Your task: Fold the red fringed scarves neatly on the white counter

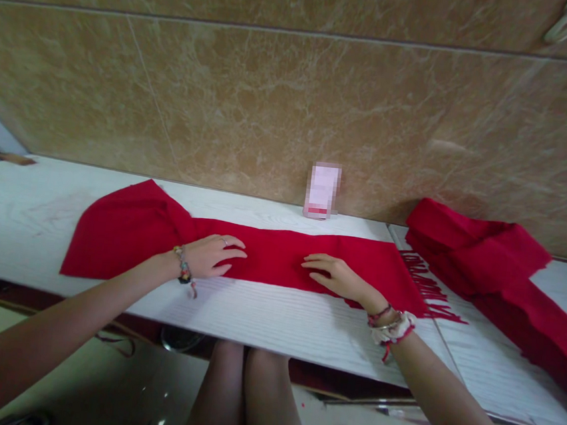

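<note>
A long red scarf [269, 254] with a fringed right end lies flat across the white table [253, 316]. Its left part is folded into a wide triangle. My left hand [212, 256] rests palm down on the scarf near its middle, fingers stretched out. A ring and a beaded bracelet show on that hand and wrist. My right hand [335, 275] lies flat on the scarf a little to the right, fingers extended toward the left hand. Red and white bracelets circle that wrist.
More red scarves [489, 266] are piled at the right on the table. A small pink-white object [322, 191] leans against the brown marble wall [274, 105] behind the scarf. My knees show below the table's front edge over a glossy floor.
</note>
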The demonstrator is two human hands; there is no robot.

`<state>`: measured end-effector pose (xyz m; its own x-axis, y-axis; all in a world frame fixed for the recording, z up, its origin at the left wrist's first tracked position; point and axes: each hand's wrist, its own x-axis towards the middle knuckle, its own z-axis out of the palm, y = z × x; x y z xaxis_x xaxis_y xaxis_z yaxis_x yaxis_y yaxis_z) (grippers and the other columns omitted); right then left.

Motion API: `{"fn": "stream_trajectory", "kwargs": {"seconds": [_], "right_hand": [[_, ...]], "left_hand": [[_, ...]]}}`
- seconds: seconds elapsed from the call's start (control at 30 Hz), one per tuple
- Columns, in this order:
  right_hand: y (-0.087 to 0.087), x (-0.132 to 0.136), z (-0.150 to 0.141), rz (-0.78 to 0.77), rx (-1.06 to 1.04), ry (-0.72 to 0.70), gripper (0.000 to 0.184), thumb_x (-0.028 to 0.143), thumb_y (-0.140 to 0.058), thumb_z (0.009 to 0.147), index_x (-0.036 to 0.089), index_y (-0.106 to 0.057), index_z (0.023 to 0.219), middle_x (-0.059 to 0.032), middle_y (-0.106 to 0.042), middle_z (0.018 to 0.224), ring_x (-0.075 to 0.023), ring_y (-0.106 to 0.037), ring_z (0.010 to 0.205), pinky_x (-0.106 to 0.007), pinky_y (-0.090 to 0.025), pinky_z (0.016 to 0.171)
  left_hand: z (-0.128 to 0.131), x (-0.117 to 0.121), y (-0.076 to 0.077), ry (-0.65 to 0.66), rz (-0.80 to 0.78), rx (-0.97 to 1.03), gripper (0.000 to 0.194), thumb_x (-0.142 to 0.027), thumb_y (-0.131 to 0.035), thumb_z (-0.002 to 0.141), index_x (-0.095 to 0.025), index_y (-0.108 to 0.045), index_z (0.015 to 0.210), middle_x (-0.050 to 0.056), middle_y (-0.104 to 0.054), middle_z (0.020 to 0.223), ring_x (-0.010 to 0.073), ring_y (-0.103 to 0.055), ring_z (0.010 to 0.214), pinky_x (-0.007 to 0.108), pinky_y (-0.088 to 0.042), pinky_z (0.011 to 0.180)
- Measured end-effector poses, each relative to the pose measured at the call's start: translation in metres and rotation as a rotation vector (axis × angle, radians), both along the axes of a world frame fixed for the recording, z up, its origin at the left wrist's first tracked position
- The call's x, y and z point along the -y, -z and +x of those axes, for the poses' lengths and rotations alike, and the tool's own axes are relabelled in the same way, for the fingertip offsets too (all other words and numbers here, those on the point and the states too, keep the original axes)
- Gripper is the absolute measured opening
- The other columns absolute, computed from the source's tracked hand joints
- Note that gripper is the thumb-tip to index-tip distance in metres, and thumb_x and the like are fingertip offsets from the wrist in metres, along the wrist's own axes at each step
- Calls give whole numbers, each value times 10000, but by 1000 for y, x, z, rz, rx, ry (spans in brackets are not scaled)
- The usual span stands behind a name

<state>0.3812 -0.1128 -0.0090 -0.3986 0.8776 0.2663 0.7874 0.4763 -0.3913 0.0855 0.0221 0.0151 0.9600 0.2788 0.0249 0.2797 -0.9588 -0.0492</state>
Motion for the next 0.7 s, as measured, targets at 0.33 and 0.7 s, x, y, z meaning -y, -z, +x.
{"fn": "stream_trajectory", "kwargs": {"seconds": [0.33, 0.7], "right_hand": [[10, 1, 7, 0, 299, 183, 468, 352, -476, 808, 119, -463, 1214, -158, -441, 1271, -269, -376, 1188, -442, -328, 976], [18, -10, 20, 79, 231, 407, 434, 323, -468, 811, 118, -474, 1192, -175, -476, 1226, -270, -381, 1182, -472, -330, 969]], "left_hand": [[99, 10, 13, -500, -226, -225, 591, -516, -395, 788, -295, -257, 1318, 115, -165, 1422, 408, -147, 1250, 666, -295, 799], [145, -19, -4, -479, -120, -86, 334, -249, -507, 758, -197, -504, 1088, 118, -545, 1129, 276, -492, 1044, 479, -404, 818]]}}
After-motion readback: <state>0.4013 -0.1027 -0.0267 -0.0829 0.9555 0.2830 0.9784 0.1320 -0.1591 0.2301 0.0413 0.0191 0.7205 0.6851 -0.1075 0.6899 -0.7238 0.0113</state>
